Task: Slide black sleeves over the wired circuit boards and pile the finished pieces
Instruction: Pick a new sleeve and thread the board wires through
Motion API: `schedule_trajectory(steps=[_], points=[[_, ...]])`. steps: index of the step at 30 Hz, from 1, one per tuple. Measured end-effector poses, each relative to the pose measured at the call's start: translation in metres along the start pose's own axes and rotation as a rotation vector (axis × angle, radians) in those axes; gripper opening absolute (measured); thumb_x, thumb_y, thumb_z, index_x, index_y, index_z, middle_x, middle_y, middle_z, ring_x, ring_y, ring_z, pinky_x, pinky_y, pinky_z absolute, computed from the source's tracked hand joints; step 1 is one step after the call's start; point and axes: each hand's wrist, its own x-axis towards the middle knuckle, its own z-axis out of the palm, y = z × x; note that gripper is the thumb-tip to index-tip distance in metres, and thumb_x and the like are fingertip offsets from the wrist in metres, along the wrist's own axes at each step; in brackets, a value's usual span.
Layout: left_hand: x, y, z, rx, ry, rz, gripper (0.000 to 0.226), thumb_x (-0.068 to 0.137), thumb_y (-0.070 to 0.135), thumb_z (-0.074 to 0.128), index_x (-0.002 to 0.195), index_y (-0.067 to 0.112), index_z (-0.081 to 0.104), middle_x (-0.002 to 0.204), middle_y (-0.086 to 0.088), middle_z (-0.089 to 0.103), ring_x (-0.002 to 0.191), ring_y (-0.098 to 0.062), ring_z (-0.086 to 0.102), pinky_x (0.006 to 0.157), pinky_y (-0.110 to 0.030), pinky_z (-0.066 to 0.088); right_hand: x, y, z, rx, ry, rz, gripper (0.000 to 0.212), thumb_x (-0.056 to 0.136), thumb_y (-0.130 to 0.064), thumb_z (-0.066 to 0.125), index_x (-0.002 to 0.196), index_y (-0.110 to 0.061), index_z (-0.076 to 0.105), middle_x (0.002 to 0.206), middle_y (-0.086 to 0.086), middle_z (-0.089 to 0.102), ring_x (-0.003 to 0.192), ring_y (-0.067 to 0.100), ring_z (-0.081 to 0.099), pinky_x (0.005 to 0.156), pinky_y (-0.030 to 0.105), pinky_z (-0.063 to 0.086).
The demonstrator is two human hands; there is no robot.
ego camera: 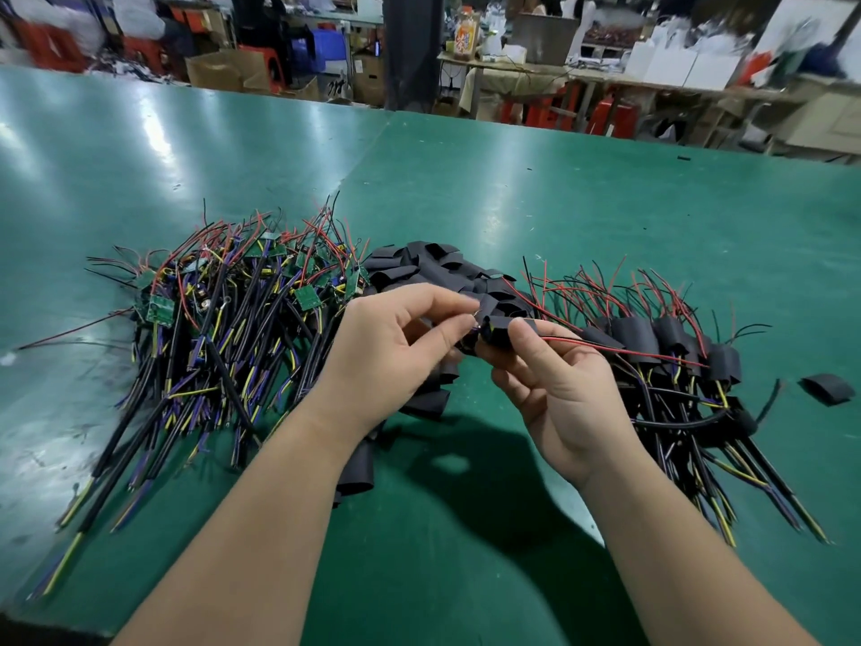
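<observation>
Table [512, 188]: green, wide and shiny, under all the piles.
Left pile [223, 319]: bare green boards in a tangle of black, yellow, purple and red wires, on the left side of the table.
Right pile [675, 356]: boards already inside black sleeves, on the right side of the table. Thin red and black wires poke up and away, thick wires point back toward the person.
Sleeve heap [433, 268]: empty black tubes in the middle, between the two piles and partly hidden behind the hands.
Left hand [391, 342]: up in the air over the sleeve heap, fingers curled. Thumb and first finger pinch a tiny wire end [475, 319].
Right hand [559, 384]: close beside the left hand, palm turned up. Thumb and fingers pinch the held sleeve [494, 333].
Held sleeve: black, between both hands, off the table. Too dark to see what is inside.
Thin wires [629, 352]: one red and one black, out of the held sleeve, across the right fingers, toward the right pile.
Lone sleeve [827, 388]: flat on the table, just past the right pile, not touching it.
Black bit [683, 158]: tiny, far off near the back edge, too small to tell what.
</observation>
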Motion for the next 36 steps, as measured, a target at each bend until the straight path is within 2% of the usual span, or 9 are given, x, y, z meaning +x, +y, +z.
schedule_trajectory(steps=[2,4,8,12,14,18,24,31,36], points=[[0.0,0.0,0.003,0.025,0.028,0.024,0.023,0.085,0.017,0.068,0.106,0.026,0.07,0.084,0.006,0.074,0.074,-0.01,0.072,0.075,-0.03,0.058,0.001,-0.001,0.0,0.067,0.027,0.03,0.022,0.065,-0.018,0.07,0.084,-0.013,0.06,0.077,0.006,0.073,0.067,0.016,0.072,0.051,0.017,0.051],[0.0,0.0,0.004,0.075,0.031,0.058,0.019,0.087,0.014,0.066,0.104,0.02,0.072,0.088,0.006,0.074,0.08,-0.008,0.071,0.079,-0.032,0.057,0.001,0.0,-0.001,0.097,0.046,0.046,0.032,0.065,-0.018,0.071,0.091,-0.012,0.053,0.076,0.006,0.072,0.066,0.015,0.072,0.05,0.016,0.051],[0.0,0.0,0.005,0.121,0.013,0.12,0.012,0.089,0.012,0.061,0.094,0.016,0.07,0.085,0.003,0.071,0.08,-0.007,0.069,0.079,-0.029,0.056,0.002,0.003,0.0,0.121,0.054,0.075,0.026,0.062,-0.022,0.072,0.082,-0.011,0.061,0.072,0.002,0.071,0.066,0.012,0.072,0.047,0.014,0.049],[-0.001,0.0,0.01,0.161,0.106,0.201,0.012,0.088,0.009,0.061,0.091,0.015,0.07,0.083,0.009,0.068,0.079,-0.002,0.065,0.076,-0.019,0.052,0.002,0.003,0.002,0.135,0.022,0.12,0.009,0.063,-0.026,0.071,0.062,-0.018,0.076,0.073,0.001,0.073,0.069,0.008,0.072,0.047,0.012,0.049],[-0.002,-0.002,0.014,0.138,0.154,0.206,0.014,0.087,0.009,0.064,0.095,0.018,0.071,0.086,0.014,0.069,0.082,0.0,0.065,0.078,-0.015,0.049,0.003,0.003,0.0,0.144,0.019,0.107,0.008,0.064,-0.025,0.071,0.064,-0.019,0.077,0.075,0.002,0.073,0.07,0.009,0.072,0.048,0.012,0.049],[-0.002,-0.003,0.015,-0.013,0.191,0.133,0.031,0.083,0.006,0.07,0.104,0.029,0.069,0.094,0.014,0.072,0.088,-0.004,0.07,0.084,-0.021,0.053,0.003,0.002,-0.003,0.146,0.024,0.063,0.004,0.064,-0.02,0.072,0.064,-0.018,0.075,0.074,0.002,0.072,0.071,0.012,0.072,0.049,0.013,0.049],[0.0,-0.003,0.008,0.244,0.143,0.347,0.016,0.078,0.001,0.075,0.092,0.009,0.076,0.086,0.003,0.072,0.082,-0.004,0.066,0.078,-0.017,0.05,0.003,0.001,-0.003,0.126,0.048,0.059,0.005,0.062,-0.021,0.074,0.064,-0.017,0.075,0.075,0.004,0.072,0.067,0.012,0.072,0.047,0.013,0.049],[-0.001,-0.001,0.007,0.35,0.132,0.453,0.008,0.08,0.001,0.074,0.088,0.004,0.076,0.082,-0.004,0.07,0.076,-0.014,0.064,0.071,-0.023,0.052,0.002,0.001,-0.005,0.111,0.036,0.06,0.007,0.064,-0.023,0.072,0.065,-0.017,0.074,0.071,0.0,0.071,0.068,0.012,0.072,0.048,0.013,0.049],[-0.002,-0.001,0.005,0.405,0.117,0.475,0.011,0.08,-0.003,0.072,0.087,0.004,0.076,0.083,-0.005,0.07,0.077,-0.016,0.065,0.073,-0.024,0.052,0.003,0.001,-0.006,0.01,0.047,0.032,0.033,0.06,-0.025,0.075,0.085,-0.01,0.06,0.079,0.007,0.073,0.07,0.016,0.073,0.05,0.018,0.05]])
